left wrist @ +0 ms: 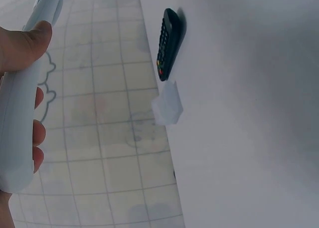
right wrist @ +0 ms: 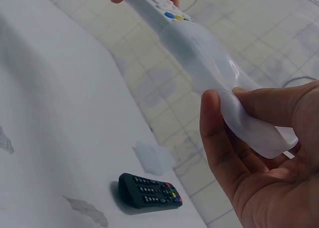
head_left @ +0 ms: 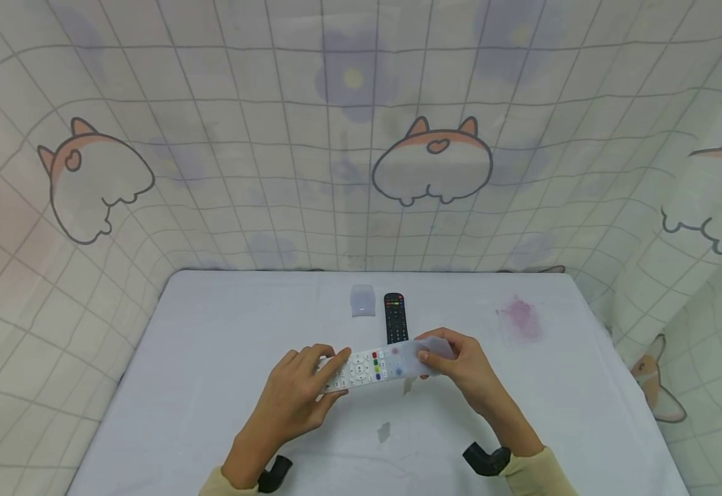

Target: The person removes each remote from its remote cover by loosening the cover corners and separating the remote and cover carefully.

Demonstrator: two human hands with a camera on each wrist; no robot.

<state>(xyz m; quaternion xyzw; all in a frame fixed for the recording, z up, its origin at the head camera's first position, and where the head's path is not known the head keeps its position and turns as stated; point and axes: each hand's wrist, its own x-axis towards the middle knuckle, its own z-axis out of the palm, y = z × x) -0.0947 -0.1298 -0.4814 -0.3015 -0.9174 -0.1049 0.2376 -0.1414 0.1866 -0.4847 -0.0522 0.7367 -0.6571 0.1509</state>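
A white remote [head_left: 361, 368] with coloured buttons is held above the table between both hands. My left hand [head_left: 302, 389] grips its left end, fingers curled round the body [left wrist: 17, 113]. My right hand [head_left: 460, 365] pinches a translucent silicone cover [head_left: 419, 355] that sheathes the remote's right end; the cover [right wrist: 219, 83] bends at my thumb. A black remote [head_left: 395, 317] lies on the table just behind, also seen as the black remote [left wrist: 168, 42] and the black remote [right wrist: 149, 192].
A second small translucent cover [head_left: 362, 300] lies left of the black remote. The white table [head_left: 212, 344] has a pink stain [head_left: 521, 318] at the right and small marks near the front. Patterned cloth [head_left: 274, 172] walls the table on three sides.
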